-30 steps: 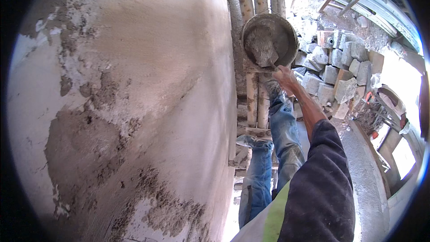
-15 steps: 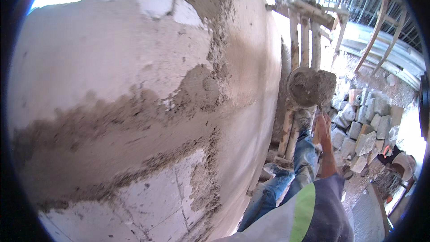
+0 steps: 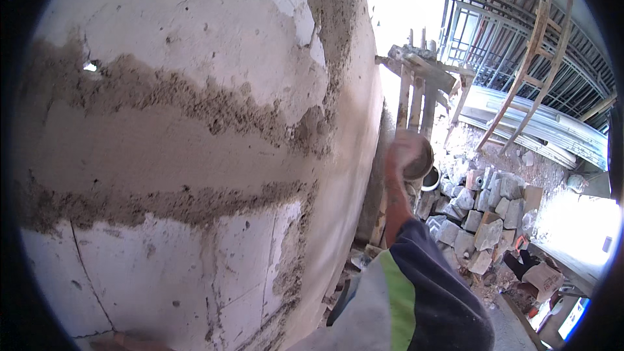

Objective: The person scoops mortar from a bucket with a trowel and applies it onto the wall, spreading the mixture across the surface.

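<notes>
My right hand [image 3: 405, 149], smeared by motion, is over a dark, round bucket [image 3: 422, 169] on the wooden plank scaffold; I cannot make out what is in its fingers. A blurred part of my left hand [image 3: 127, 342] shows at the lower left edge, low against the wall; its fingers are unclear. The wall [image 3: 162, 143] fills the left side, with grey-brown mortar bands, rough patches, pale plaster, cracks and small holes. A pale round container [image 3: 432, 183] is just right of the bucket.
The plank scaffold [image 3: 416, 78] runs along the wall. Right of it lie a heap of broken blocks [image 3: 471, 208], a bundle of pale lengths [image 3: 552, 123], metal grilles [image 3: 484, 39] and a leaning wooden ladder [image 3: 520, 94]. Dark and beige items [image 3: 539, 276] lie at the lower right.
The view has swung up and left onto more wall. The trowel of mortar lifted from the bucket is no longer visible; my right hand is blurred, and my left hand has appeared low left.
</notes>
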`<state>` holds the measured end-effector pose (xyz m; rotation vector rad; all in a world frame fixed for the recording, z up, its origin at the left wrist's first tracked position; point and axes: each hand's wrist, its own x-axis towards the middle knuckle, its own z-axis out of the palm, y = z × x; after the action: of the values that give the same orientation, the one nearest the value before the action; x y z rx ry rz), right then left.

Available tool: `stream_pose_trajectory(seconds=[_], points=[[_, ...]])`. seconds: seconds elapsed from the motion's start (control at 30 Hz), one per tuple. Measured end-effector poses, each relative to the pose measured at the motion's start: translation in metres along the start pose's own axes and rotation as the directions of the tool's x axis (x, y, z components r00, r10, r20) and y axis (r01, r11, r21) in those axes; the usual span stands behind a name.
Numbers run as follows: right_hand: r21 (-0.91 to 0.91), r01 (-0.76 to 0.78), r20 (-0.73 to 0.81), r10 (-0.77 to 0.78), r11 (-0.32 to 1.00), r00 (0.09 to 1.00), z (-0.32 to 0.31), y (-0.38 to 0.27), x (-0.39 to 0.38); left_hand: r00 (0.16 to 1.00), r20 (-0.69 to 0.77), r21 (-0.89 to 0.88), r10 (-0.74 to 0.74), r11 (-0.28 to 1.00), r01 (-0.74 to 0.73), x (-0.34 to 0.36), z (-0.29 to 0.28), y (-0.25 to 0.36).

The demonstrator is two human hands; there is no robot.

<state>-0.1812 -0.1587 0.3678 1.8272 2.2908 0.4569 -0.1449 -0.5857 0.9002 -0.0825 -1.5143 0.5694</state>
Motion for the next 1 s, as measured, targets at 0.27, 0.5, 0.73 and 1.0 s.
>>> stream_pose_trajectory(seconds=[0.27,0.5,0.73,1.0], points=[[0.875,-0.471,0.445,-0.569,0.112,0.692,-0.062,0.085,-0.218,1.0,-0.011,-0.057,0.011,0.998,-0.012,0.015,-0.007,0.021],[0.991,0.109,-0.136,-0.536,-0.081,0.833,-0.049,0.036,-0.167,1.0,0.017,-0.087,-0.013,0.996,0.014,0.014,-0.005,0.031],[0.92,-0.383,0.381,-0.405,0.082,0.831,-0.033,0.022,-0.131,0.991,0.013,-0.025,0.129,0.991,-0.129,0.013,-0.005,0.029],[0.921,-0.387,0.358,-0.48,0.042,0.801,-0.039,0.007,-0.088,0.938,0.069,0.068,0.339,0.937,-0.343,0.012,-0.005,0.039]])
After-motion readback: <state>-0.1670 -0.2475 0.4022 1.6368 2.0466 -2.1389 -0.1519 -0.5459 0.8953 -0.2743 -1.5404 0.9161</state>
